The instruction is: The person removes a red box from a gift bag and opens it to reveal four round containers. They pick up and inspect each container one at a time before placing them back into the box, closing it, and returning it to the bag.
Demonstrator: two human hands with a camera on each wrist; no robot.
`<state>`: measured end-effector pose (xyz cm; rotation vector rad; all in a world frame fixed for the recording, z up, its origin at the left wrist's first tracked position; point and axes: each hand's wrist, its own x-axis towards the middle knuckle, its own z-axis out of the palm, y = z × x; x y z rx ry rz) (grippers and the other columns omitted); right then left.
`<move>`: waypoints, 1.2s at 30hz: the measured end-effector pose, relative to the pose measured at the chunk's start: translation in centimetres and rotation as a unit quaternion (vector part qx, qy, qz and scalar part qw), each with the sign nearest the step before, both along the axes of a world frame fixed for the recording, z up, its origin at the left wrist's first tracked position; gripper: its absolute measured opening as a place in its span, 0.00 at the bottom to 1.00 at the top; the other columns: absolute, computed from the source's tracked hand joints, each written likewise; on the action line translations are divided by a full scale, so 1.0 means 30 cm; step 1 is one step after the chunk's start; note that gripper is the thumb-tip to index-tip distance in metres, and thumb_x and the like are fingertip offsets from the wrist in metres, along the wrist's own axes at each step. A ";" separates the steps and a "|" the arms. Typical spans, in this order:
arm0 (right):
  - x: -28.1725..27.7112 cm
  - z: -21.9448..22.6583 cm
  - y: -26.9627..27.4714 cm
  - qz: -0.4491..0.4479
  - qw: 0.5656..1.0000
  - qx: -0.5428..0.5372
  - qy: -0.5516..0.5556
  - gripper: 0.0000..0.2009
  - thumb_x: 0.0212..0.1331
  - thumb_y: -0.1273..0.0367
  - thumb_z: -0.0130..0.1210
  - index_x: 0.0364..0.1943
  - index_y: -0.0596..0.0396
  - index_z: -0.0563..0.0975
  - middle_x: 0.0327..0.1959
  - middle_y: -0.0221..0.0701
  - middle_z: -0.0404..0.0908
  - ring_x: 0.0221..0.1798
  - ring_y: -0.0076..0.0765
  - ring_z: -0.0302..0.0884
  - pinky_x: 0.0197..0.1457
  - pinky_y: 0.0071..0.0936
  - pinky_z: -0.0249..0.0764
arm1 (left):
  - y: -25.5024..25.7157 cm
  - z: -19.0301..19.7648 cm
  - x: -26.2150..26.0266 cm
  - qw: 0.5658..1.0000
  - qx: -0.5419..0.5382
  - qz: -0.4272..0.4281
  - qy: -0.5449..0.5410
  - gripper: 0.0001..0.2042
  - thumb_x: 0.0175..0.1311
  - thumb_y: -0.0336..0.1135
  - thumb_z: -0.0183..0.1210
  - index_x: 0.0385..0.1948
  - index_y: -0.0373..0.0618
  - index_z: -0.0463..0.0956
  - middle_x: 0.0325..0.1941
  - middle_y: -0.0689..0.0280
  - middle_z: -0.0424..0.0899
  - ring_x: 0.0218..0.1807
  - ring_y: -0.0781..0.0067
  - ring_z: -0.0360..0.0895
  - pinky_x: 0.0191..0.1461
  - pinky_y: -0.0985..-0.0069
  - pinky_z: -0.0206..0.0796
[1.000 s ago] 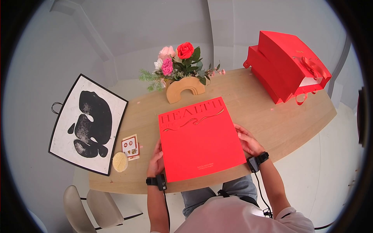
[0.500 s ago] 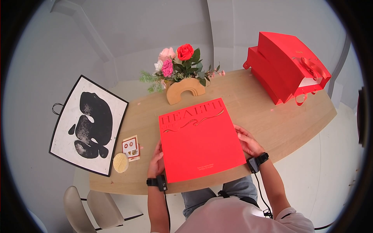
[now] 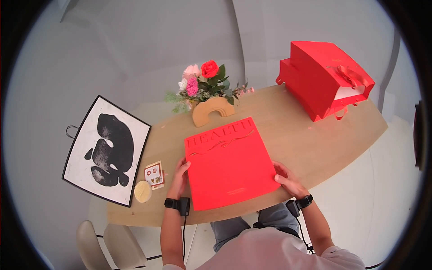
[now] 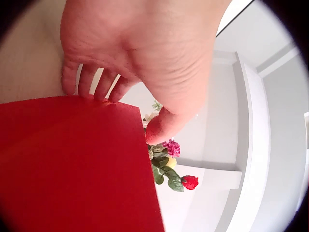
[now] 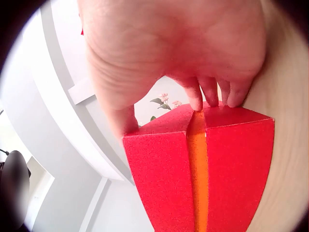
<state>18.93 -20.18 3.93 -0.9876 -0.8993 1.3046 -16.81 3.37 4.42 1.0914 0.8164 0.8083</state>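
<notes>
A large square red gift box (image 3: 229,171) with HEALTH embossed near its far edge lies on the table before me. My left hand (image 3: 180,177) grips its left side, thumb at the top edge and fingers along the side wall in the left wrist view. On the opposite side my right hand (image 3: 290,183) holds the box, its thumb over the lid's edge. The right wrist view shows an orange band (image 5: 198,169) in the gap between the red upper and lower parts, with fingertips right at that seam. The box's underside is hidden.
A wooden arch vase (image 3: 213,108) with flowers stands behind the box. Red gift bags (image 3: 326,81) lie at the back right. A black-and-white framed picture (image 3: 117,153), small cards (image 3: 154,175) and a round yellow pad (image 3: 143,191) are on the left. Chairs (image 3: 121,247) stand below.
The head view has shifted a little. My left hand has moved farther along the box's side, and the right toward its near corner. Both thumbs have come up to the top edges.
</notes>
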 end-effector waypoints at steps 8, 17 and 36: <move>-0.042 0.059 -0.042 -0.041 0.996 -0.051 -0.055 0.30 0.66 0.61 0.57 0.69 0.61 0.66 0.67 0.35 0.72 0.70 0.33 0.67 0.75 0.31 0.59 | 0.000 0.046 0.021 0.998 0.014 -0.045 0.030 0.32 0.70 0.42 0.60 0.72 0.39 0.59 0.69 0.60 0.72 0.69 0.68 0.69 0.73 0.68 0.60; -0.022 0.085 -0.060 -0.064 0.994 -0.054 -0.074 0.25 0.67 0.67 0.58 0.65 0.63 0.71 0.63 0.34 0.77 0.66 0.30 0.72 0.72 0.29 0.64 | -0.160 0.085 -0.014 0.997 0.012 -0.010 0.079 0.30 0.72 0.41 0.58 0.71 0.44 0.60 0.69 0.64 0.72 0.68 0.69 0.70 0.71 0.69 0.60; 0.024 -0.007 0.194 -0.218 0.938 0.071 -0.259 0.13 0.67 0.62 0.60 0.41 0.60 0.83 0.34 0.32 0.87 0.38 0.23 0.83 0.44 0.24 0.78 | -0.714 0.018 -0.043 0.897 0.183 0.294 0.274 0.45 0.60 0.39 0.70 0.74 0.36 0.49 0.78 0.49 0.50 0.79 0.53 0.49 0.81 0.60 0.37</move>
